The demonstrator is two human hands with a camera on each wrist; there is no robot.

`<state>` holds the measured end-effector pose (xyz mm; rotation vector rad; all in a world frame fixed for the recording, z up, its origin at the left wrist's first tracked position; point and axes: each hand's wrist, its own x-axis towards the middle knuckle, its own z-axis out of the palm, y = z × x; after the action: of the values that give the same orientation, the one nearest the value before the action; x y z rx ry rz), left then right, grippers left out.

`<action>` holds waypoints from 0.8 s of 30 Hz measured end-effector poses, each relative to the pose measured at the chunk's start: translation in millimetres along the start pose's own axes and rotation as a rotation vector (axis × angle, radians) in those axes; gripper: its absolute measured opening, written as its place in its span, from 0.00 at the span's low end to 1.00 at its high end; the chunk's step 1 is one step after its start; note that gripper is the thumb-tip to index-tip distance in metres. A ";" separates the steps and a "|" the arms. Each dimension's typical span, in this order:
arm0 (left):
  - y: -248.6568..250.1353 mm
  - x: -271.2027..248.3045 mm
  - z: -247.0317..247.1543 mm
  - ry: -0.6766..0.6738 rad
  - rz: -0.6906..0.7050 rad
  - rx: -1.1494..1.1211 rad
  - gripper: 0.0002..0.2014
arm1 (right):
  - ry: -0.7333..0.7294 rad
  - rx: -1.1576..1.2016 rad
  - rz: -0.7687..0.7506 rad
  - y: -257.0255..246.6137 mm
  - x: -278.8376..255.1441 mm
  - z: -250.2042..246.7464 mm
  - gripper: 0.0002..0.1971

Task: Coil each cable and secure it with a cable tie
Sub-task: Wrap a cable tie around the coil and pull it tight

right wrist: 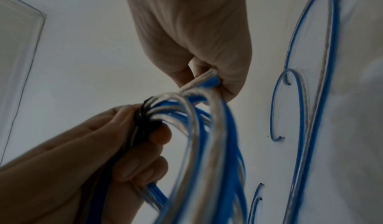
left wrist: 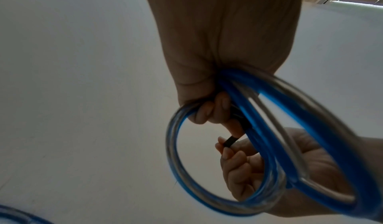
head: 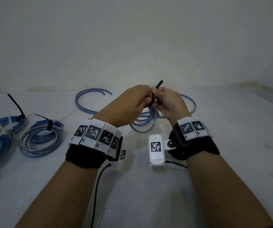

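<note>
White cloth covers the table (head: 214, 162), backed by a plain pale wall. Two tied bundles (head: 40, 137) of blue-and-clear cable are seen at nine o'clock on the table, each cinched with a black tie, and loose cables (head: 86, 102) are spread at twelve o'clock behind the hands. Just above the table's centre the coiled cable (head: 146, 124) is held up, its loops hanging toward six o'clock. The coil's top is gripped by the left hand (head: 132, 102), fingers curled round the gathered strands; the right hand (head: 168, 104) is closed beside it, and the black cable tie (head: 158, 84), whose tail points to one o'clock, is pinched in its fingertips. The cable is judged light, springy and smooth-jacketed, so the loops are likely to fan apart unless clamped just beside the tie. The tie is judged stiff yet bendable, best held near its head while the tail is pulled.
</note>
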<state>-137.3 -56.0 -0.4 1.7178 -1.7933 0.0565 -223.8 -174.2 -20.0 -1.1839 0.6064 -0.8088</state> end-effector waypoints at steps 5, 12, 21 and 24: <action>1.2 1.1 -3.9 0.074 -0.073 -0.055 0.07 | -0.017 0.067 -0.011 -7.6 -3.9 4.1 0.08; -0.3 -4.1 -12.0 0.370 -0.172 -0.022 0.07 | 0.132 -0.432 -0.373 -21.3 -29.0 28.3 0.10; 7.4 -41.3 -41.6 0.589 -0.375 -0.115 0.07 | -0.189 -0.359 -0.303 -16.8 -74.1 80.2 0.13; 18.4 -55.1 -55.1 0.566 -0.488 -0.437 0.10 | -0.226 -0.415 -0.338 -17.8 -86.3 100.0 0.13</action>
<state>-134.8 20.0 24.6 1.5642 -0.8763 -0.0504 -200.3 -51.0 25.1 -1.7650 0.4003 -0.8375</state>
